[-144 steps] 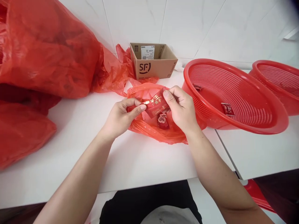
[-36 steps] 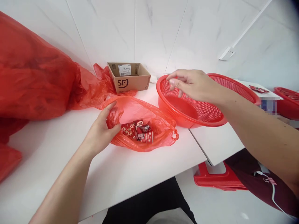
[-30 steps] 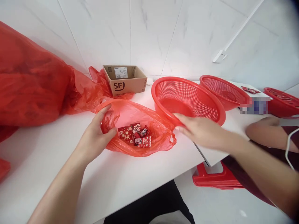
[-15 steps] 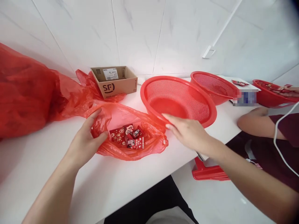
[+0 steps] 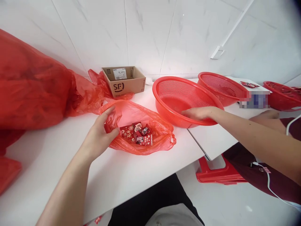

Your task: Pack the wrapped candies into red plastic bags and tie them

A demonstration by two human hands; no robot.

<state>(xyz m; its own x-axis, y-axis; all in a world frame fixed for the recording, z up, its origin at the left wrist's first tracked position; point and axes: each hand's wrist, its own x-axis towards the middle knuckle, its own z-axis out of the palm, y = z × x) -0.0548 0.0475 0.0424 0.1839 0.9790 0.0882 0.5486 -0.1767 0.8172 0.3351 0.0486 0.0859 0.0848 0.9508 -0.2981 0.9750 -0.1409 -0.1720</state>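
My left hand (image 5: 100, 136) is closed on the near-left rim of a small red plastic bag (image 5: 157, 125), thumb inside the opening. The bag lies open on the white table (image 5: 122, 179) with several small red sweet packets (image 5: 136, 135) in it. My right hand (image 5: 199, 113) reaches into a red mesh basket (image 5: 164, 83) just right of the bag. It lies low over the basket's near side with its fingers stretched out flat. I see nothing in it.
A big stuffed red plastic bag (image 5: 35, 88) fills the left. An open cardboard box (image 5: 124, 86) stands by the wall. Two more red baskets (image 5: 221, 84) (image 5: 282, 94) stand further right. Another person's arm (image 5: 265, 116) rests on the table at right. A red stool (image 5: 218, 175) is below.
My right hand has moved from the basket's near rim down into the basket. My left hand keeps its hold on the bag. The view has shifted slightly to the left.
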